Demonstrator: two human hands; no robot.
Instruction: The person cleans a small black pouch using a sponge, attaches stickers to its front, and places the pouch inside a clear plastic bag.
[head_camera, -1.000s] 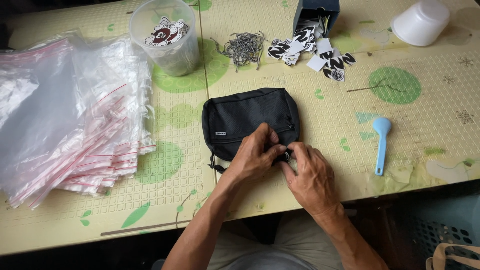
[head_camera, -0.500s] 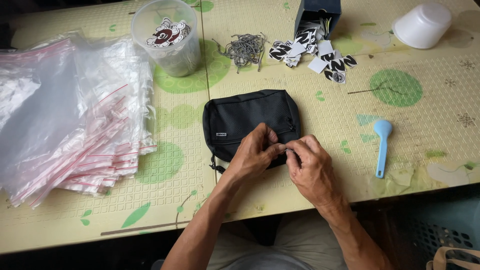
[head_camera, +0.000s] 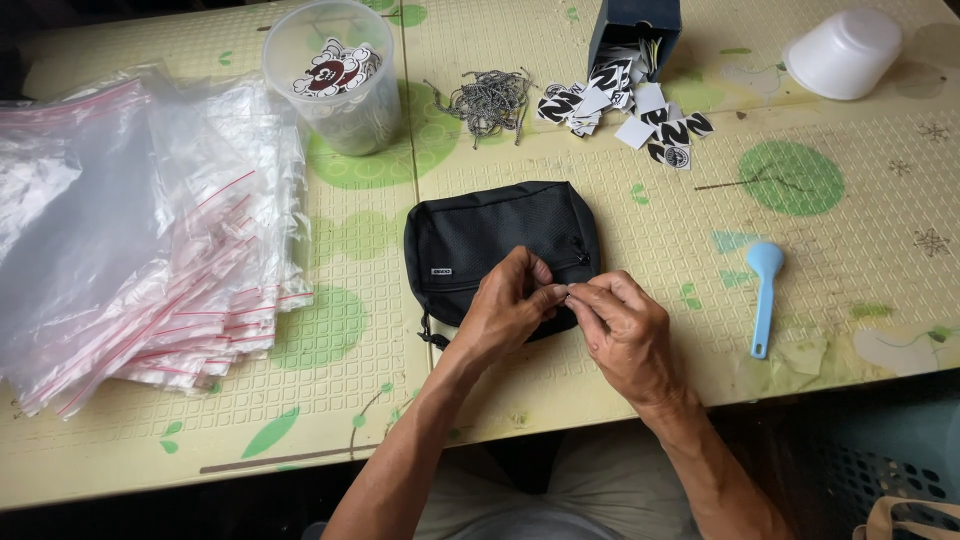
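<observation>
Two bare hands meet over a small black fabric zip pouch (head_camera: 490, 235) lying flat near the table's front edge, on a pale yellow patterned mat with green spots (head_camera: 800, 230). Left hand (head_camera: 505, 310) rests on the pouch's lower right part, fingers curled, thumb and forefinger pinched together at the tips. Right hand (head_camera: 625, 335) comes in from the right, fingers bent, its thumb and forefinger pinched tight against the left's. Something very small sits between the two pinches, just off the pouch's lower right corner; too small to tell what it is. Pouch shows a little pale label on its front and a zip pull toward its right side. Left of the pouch, well apart, a thick stack of clear plastic zip bags with red seal strips (head_camera: 140, 230). Behind the pouch, a clear round plastic tub holding printed stickers (head_camera: 335, 80). Right of the tub, a loose heap of grey-and-black cords (head_camera: 488, 98). Just beside that, black-and-white paper tags (head_camera: 630, 110) spill from a dark blue box lying on its side (head_camera: 632, 25). Far right corner, an upturned white plastic bowl (head_camera: 845, 52). Right of the hands, apart from them, a light blue plastic spoon (head_camera: 763, 295) lies on the mat, bowl end away from the person.
</observation>
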